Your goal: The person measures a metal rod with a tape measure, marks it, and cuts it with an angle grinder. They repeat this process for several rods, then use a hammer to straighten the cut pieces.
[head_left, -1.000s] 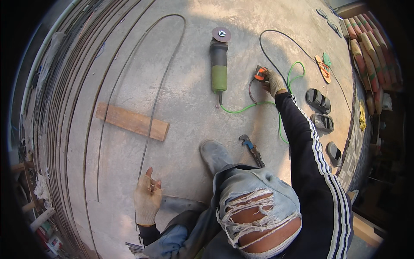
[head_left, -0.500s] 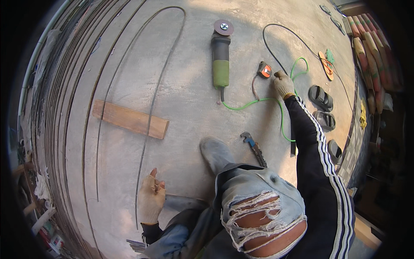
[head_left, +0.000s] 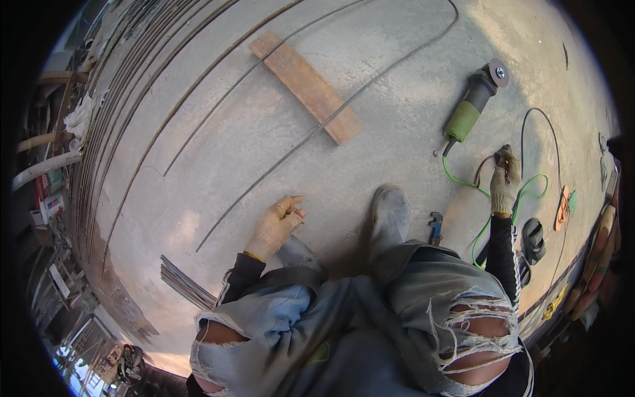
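Gloved in pale knit fabric, my right hand [head_left: 506, 184] is closed round a small tape measure [head_left: 505, 153], most of which the fingers hide. Its dark strap [head_left: 481, 169] hangs beside the hand, close to a green cord [head_left: 462, 181]. That cord runs to a green and black angle grinder [head_left: 467, 114] with a disc, lying on the floor beyond the hand. My left hand [head_left: 274, 227], also gloved, hovers above my boot with loosely bent fingers apart and nothing in them. Nearest to it lies a long thin steel rod [head_left: 272, 164], bent into a U, crossing a wooden board [head_left: 304, 83].
Several long rods [head_left: 159, 86] lie along the left. A bundle of short rods [head_left: 187, 282] rests by my left knee. A blue-headed hand tool [head_left: 435, 229] is near my right boot [head_left: 390, 212]. Sandals [head_left: 533, 240] and a black cable [head_left: 539, 110] lie to the right.
My right hand has taken hold of the tape measure, which lay on the floor beside it. The view has turned, so the floor items appear shifted. My left hand stays free.
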Demonstrator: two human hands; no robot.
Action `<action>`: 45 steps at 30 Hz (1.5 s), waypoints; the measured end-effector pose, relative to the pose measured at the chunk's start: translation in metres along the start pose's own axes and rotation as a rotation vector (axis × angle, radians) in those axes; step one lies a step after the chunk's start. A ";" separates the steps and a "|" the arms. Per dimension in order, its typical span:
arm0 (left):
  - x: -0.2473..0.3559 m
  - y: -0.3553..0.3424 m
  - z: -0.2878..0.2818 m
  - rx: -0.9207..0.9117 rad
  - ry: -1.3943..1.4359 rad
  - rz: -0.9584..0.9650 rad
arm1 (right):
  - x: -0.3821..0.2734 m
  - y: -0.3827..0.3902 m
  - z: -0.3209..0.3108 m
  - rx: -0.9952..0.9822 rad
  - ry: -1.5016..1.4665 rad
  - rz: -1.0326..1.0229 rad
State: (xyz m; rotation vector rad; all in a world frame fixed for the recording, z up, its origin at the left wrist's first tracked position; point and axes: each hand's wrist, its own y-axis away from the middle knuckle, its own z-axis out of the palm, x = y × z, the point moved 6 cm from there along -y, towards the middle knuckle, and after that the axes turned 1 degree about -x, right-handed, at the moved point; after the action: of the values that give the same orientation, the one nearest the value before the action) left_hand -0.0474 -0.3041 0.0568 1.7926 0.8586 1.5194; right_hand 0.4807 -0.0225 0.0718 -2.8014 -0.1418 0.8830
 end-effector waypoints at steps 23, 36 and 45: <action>-0.065 -0.013 -0.021 0.154 0.773 -0.019 | -0.332 -0.184 0.247 -0.496 0.238 -0.734; -0.057 0.005 -0.033 0.211 0.632 -0.046 | -0.359 -0.072 0.243 -0.629 -0.298 -0.708; -0.033 0.004 -0.036 0.209 0.240 0.055 | -0.297 -0.015 0.173 -0.570 -0.318 -0.515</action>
State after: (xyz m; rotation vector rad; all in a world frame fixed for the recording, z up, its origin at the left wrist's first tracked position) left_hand -0.0865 -0.3315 0.0458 1.8146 1.1290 1.7616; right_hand 0.1383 -0.0245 0.1018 -2.8171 -1.2764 1.2848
